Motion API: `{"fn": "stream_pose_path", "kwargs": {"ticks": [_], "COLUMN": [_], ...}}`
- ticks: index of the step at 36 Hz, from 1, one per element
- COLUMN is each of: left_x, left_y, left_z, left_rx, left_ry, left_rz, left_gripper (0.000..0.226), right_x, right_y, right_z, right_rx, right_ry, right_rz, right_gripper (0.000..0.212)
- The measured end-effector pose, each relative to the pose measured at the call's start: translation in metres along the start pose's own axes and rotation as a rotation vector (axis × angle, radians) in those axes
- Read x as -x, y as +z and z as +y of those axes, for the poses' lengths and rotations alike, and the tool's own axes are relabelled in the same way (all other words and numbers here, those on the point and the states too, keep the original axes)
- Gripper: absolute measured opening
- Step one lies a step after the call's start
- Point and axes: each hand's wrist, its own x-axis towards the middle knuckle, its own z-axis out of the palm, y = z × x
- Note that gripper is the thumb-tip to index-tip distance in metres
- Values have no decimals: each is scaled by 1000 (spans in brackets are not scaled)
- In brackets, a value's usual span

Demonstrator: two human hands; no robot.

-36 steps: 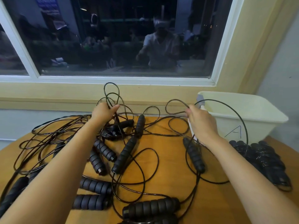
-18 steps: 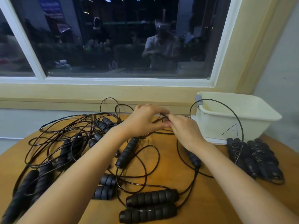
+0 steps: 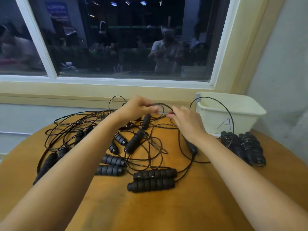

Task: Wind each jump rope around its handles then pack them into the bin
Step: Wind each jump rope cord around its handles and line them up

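A tangle of black jump ropes (image 3: 80, 127) with ribbed foam handles covers the left and middle of the round wooden table (image 3: 150, 210). Two handles (image 3: 153, 178) lie side by side near the front. Both hands are raised over the far middle of the pile. My left hand (image 3: 135, 109) pinches a thin black cord (image 3: 164, 105) at its fingertips. My right hand (image 3: 186, 122) pinches the same cord a little to the right. From there the cord arcs in a big loop (image 3: 223, 107) in front of the cream bin (image 3: 233, 112), marked "A", at the back right.
A bundle of wound ropes (image 3: 245, 145) lies on the table just in front of the bin. The window sill and wall run directly behind the table. The near part of the tabletop shows bare wood.
My hands came together from wide apart over the pile and met at one cord. They have since lifted it a little higher, with a small gap between the fingertips.
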Motion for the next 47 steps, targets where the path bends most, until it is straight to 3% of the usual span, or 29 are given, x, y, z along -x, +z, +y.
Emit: {"fn": "stream_pose_path", "kwargs": {"ticks": [3, 5, 8, 11, 13, 15, 16, 18, 22, 29, 31, 34, 36, 38, 41, 44, 47], "left_x": [11, 12, 10, 8, 8, 10, 11, 10, 13, 58, 79, 109, 122, 129, 132, 133, 142], "left_y": [-8, -16, -31, -39, -37, -27, -20, -6, 15, 56, 74, 112, 135, 149, 153, 147, 145], "left_z": [-14, -31, -67, -101, -116, -126, -128, -129, -128, -70, -39, -16, -22, -36, -49, -55, -54], "left_rx": [0, 137, 433, 698, 670, 454, 312, 21, -424, -323, -253, -262, -381, -476, -652, -721, -713], "left_ry": [-140, -269, -527, -683, -732, -774, -789, -773, -557, 19, 177, 297, 339, 332, 163, -3, -53], "left_rz": [-145, -125, 114, 331, 332, 241, 196, 175, 192, 347, 218, -157, -261, -198, -106, -181, -261], "left_gripper": [21, 20, 20, 18, 33, 50, 44, 35, 55, 27, 27, 32, 32, 34, 58, 70, 77], "right_x": [13, 22, 35, 49, 63, 79, 87, 102, 128, 160, 164, 165, 166, 171, 179, 187, 199], "right_y": [9, 19, 34, 50, 59, 68, 72, 77, 81, 85, 85, 85, 86, 89, 92, 86, 77], "right_z": [3, 6, 11, 15, 14, 14, 15, 18, 26, 35, 33, 32, 33, 34, 32, 26, 22], "right_rx": [-23, -36, 58, 107, 28, -74, -108, -164, -246, -298, -290, -304, -299, -287, -293, -311, -337], "right_ry": [-33, -32, -97, -200, -253, -269, -269, -262, -216, -167, -132, -101, -85, -85, -102, -122, -143], "right_rz": [-88, -169, -129, -10, 7, 11, 11, 7, 24, -91, -165, -235, -276, -303, -257, -252, -283], "right_gripper": [30, 46, 69, 61, 51, 37, 31, 28, 23, 21, 31, 39, 35, 22, 13, 13, 14]}}
